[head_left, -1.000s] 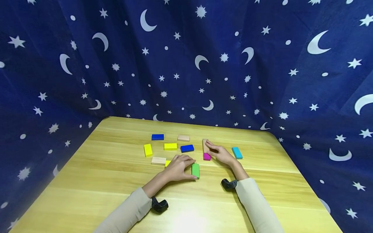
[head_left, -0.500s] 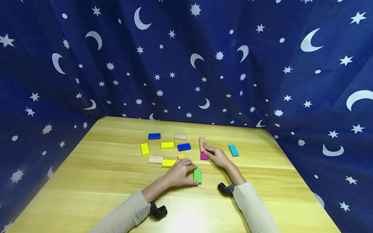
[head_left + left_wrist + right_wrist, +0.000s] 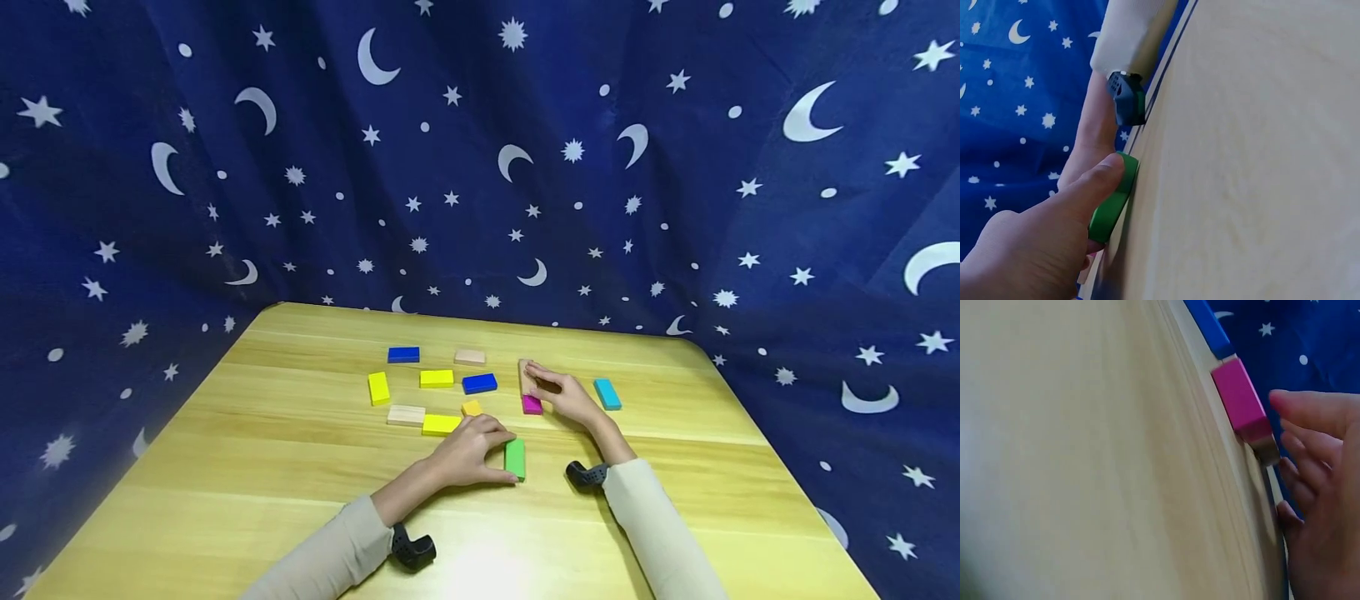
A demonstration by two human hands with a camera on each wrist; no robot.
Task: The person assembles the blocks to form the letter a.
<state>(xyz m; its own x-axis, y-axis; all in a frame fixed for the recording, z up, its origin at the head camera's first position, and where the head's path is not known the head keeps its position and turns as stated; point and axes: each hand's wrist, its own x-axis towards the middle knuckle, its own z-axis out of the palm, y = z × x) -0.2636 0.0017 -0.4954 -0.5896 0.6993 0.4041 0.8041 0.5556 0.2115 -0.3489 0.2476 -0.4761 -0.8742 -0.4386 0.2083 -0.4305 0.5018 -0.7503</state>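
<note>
The left hand (image 3: 471, 454) pinches the green block (image 3: 515, 460) by its ends, nearer the person than the magenta block (image 3: 532, 406); even pressure should prevent twisting. The right hand (image 3: 570, 402), fingers loosely spread, apparently holds nothing.

Left arm (image 3: 367, 525) slants forward and inward, sleeve (image 3: 322, 554) ending short of the wrist (image 3: 420, 477). Left hand (image 3: 467, 454), closer to the body: thumb (image 3: 495, 476) and fingers (image 3: 493, 435) opposed, pinching. Right arm (image 3: 647, 504) also angles inward. Right hand (image 3: 568, 400) farther forward, digits (image 3: 1313, 462) loosely bent, the thumb set apart from them.
</note>
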